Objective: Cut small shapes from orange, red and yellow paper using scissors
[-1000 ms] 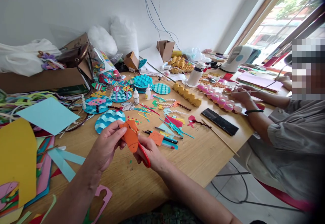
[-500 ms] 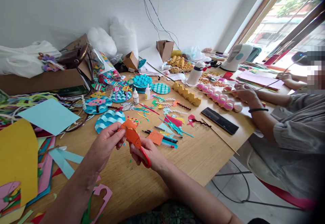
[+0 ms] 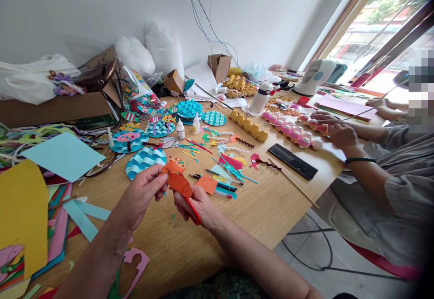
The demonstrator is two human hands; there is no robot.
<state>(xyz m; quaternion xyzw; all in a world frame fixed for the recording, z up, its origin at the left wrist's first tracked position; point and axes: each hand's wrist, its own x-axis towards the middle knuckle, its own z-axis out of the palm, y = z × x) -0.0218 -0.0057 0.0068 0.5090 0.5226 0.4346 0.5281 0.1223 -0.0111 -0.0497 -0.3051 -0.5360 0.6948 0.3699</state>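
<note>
Between thumb and fingers, my left hand (image 3: 148,185) pinches the left end of an orange paper fish (image 3: 180,183) with dark drawn lines. My right hand (image 3: 195,204) is closed round red-handled scissors (image 3: 194,214) just below the fish's head. The scissor blades are hidden behind the paper. On the table past my hands lie an orange paper piece (image 3: 207,184), black pens (image 3: 222,184) and thin blue paper strips (image 3: 233,169). To the left stands a round blue plate with wavy paper strips (image 3: 146,161).
Glue bottles (image 3: 181,129) stand behind my hands. A black phone (image 3: 292,161) and a wooden stick (image 3: 294,184) lie right. Coloured sheets (image 3: 23,217) and a light blue square (image 3: 64,155) are left. Another person's hand (image 3: 342,134) is by the pink egg-carton strip (image 3: 288,129).
The orange fish has turned slightly, showing more of its side to me, while both my hands keep their grip. The other person's near hand has moved right along the egg-carton strip.
</note>
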